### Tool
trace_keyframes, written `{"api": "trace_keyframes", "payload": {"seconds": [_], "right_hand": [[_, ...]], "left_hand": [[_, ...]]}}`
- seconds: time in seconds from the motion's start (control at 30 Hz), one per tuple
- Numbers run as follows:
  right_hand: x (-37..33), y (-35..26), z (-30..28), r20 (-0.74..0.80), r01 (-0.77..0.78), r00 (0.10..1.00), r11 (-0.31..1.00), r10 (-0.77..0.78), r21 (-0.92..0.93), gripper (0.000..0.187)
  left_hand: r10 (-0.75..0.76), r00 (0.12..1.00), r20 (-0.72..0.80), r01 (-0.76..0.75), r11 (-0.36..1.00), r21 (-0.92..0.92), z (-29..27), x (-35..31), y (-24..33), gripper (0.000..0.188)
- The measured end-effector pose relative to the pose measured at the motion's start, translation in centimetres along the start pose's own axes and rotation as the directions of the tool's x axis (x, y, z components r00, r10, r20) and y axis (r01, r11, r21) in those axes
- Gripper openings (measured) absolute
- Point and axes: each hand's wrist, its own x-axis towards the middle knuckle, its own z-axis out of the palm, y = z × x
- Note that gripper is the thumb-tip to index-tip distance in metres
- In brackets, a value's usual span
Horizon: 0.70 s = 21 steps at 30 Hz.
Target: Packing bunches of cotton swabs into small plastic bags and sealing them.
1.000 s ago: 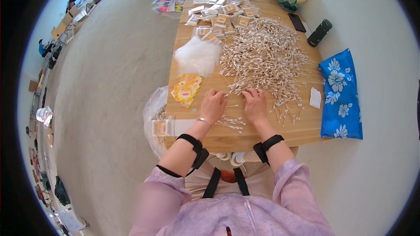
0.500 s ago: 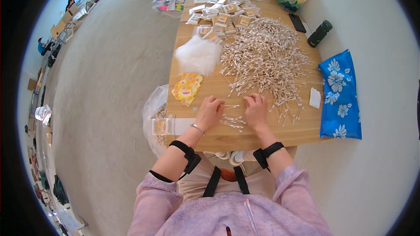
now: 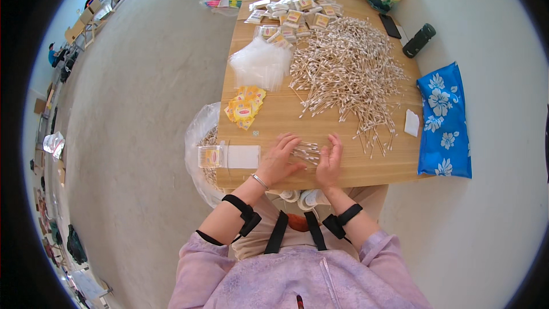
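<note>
A small bundle of cotton swabs [image 3: 306,151] lies on the table near its front edge, between my two hands. My left hand [image 3: 279,159] rests at its left end, fingers stretched out and thumb apart. At the other end stands my right hand [image 3: 329,162], edge down, fingers extended and palm turned toward the swabs. Just left of my left hand are a white card [image 3: 244,157] and a clear pack of swabs [image 3: 210,157] at the table's left edge. Beyond the hands spreads a large heap of loose cotton swabs [image 3: 354,68].
Yellow printed cards [image 3: 246,109], clear plastic bags [image 3: 260,66] and filled swab packs [image 3: 293,18] lie along the left side. At right are a blue floral pouch [image 3: 444,120], a white scrap [image 3: 411,123], a black bottle [image 3: 419,40] and a phone [image 3: 389,26].
Both hands have gone from pinched fingers over the swabs to stretched fingers at either end. The spread swabs are now gathered into a tighter bundle, and more of the white card shows.
</note>
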Motion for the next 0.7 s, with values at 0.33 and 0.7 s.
{"api": "trace_keyframes", "payload": {"seconds": [0.33,0.7], "right_hand": [[2.6,1.4,4.2,0.068,0.095,0.992,0.982,-0.108,0.164,0.042],[-1.2,-2.6,1.6,0.665,0.616,0.723,0.609,-0.187,-0.500,0.077]], "left_hand": [[-0.021,0.998,-0.066,0.021,1.000,-0.004,1.1,-0.3,-0.1,0.066],[-0.549,0.777,-0.308,0.106,0.596,-0.796,1.4,-1.1,-1.0,0.035]]}}
